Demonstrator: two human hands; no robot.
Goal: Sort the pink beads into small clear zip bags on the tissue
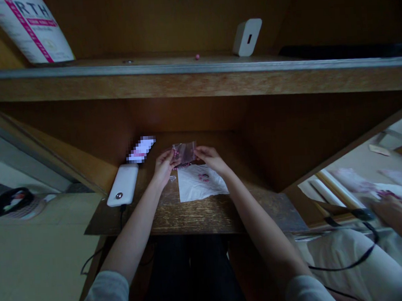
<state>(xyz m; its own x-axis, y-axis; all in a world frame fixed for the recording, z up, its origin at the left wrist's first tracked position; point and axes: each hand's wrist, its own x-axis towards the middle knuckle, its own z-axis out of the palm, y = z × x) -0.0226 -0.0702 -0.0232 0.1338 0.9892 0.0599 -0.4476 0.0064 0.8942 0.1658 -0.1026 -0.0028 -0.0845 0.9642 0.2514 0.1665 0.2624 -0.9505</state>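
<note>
My left hand (164, 165) and my right hand (210, 159) each pinch a side of a small clear plastic bag (185, 152) with pink beads inside, held just above the wooden desk (204, 211). Under the hands lies a white sheet of paper (199, 183) with a few pink beads (202, 176) on it. Both hands' fingers are closed on the bag's edges.
A white power bank (123, 184) with a cable lies left of the paper, a blurred card (141, 149) behind it. The shelf above (196, 73) carries a white box (247, 37), one pink bead (197, 56) and a printed bag (30, 27). Another person's hand (397, 213) works at the right.
</note>
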